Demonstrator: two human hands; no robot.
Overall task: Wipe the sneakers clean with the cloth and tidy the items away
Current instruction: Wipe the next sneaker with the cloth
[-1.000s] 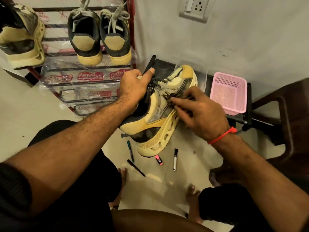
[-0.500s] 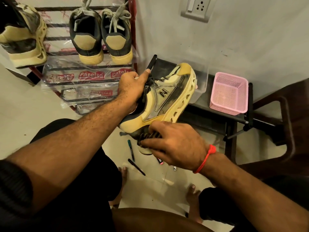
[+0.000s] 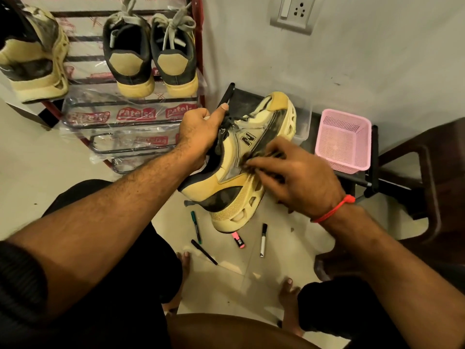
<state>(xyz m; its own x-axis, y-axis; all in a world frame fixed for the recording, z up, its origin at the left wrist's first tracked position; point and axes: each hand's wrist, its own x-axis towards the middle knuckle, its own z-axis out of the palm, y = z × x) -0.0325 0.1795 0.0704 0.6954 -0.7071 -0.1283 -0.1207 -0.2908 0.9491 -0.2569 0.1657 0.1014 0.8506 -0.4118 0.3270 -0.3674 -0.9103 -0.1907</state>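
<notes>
Tan-and-grey sneaker (image 3: 241,157), pink mesh basket (image 3: 343,139), red wrist thread (image 3: 334,210)

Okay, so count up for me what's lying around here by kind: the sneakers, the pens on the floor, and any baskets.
Sneakers: 4, namely the held sneaker, the rack pair and the far-left sneaker
Pens and markers on the floor: 4, namely the green pen, the black pen, the pink highlighter and the white marker
Baskets: 1, the pink basket
Total: 9
</notes>
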